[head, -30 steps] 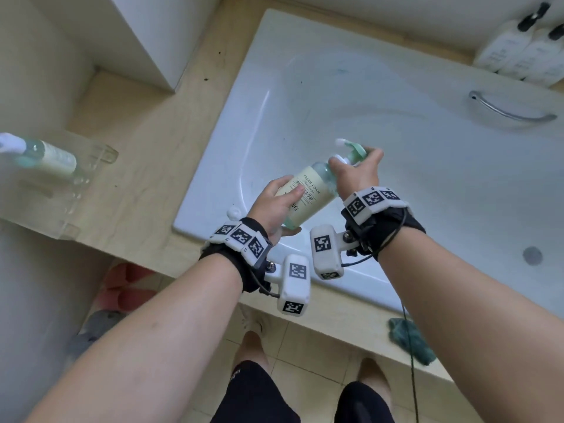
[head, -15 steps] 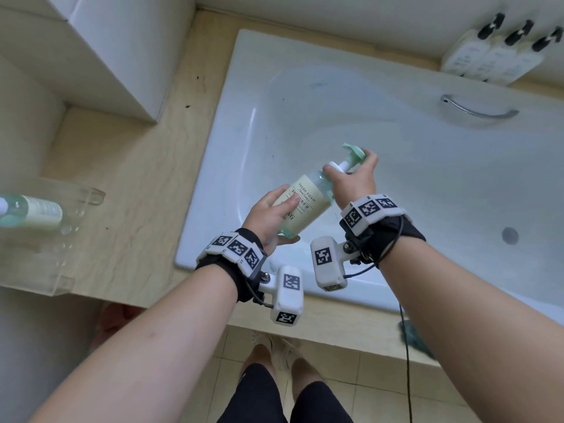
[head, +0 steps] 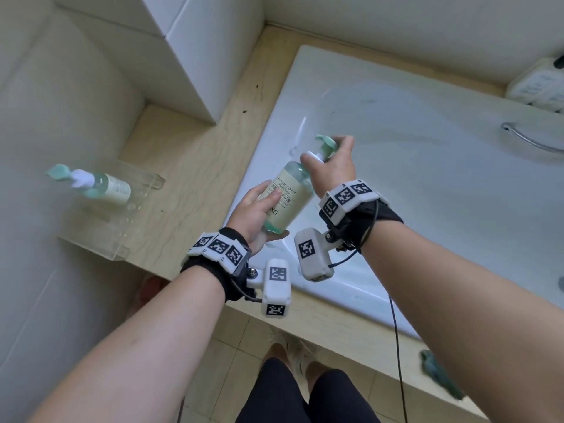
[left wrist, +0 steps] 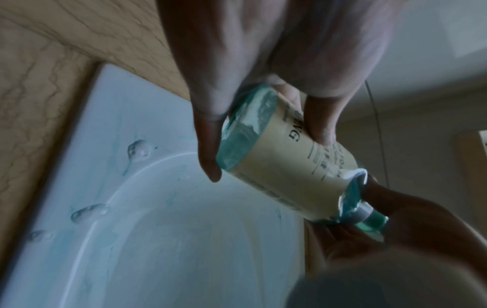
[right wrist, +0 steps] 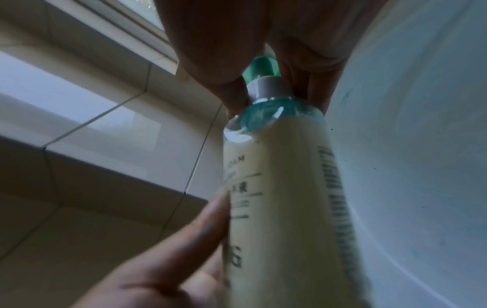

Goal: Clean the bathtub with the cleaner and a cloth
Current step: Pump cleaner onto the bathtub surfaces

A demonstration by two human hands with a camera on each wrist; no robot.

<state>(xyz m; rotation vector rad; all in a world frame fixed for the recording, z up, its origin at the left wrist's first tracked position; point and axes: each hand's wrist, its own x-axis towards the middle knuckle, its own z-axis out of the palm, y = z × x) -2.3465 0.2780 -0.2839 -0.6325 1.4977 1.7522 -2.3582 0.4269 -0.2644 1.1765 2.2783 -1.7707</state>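
I hold a clear green cleaner bottle [head: 288,198] with a cream label, tilted over the near left corner of the white bathtub [head: 427,184]. My left hand [head: 258,215] grips its base, thumb and fingers around the bottle [left wrist: 284,158]. My right hand [head: 331,166] grips the neck and mint pump head [head: 326,146]; in the right wrist view its fingers close around the white collar [right wrist: 266,88]. Small blobs of cleaner [left wrist: 138,150] sit on the tub rim. A green cloth [head: 439,374] lies on the near ledge at the lower right.
A second pump bottle [head: 97,186] lies in a clear acrylic holder [head: 134,209] on the wooden ledge at left. White dispenser bottles [head: 537,83] stand at the far right. A chrome grab handle [head: 531,140] is on the tub's far side. My feet stand on the tiled floor.
The view has swung left and the bottle has moved slightly towards the tub's left corner. Both hands keep the same grip on the bottle.
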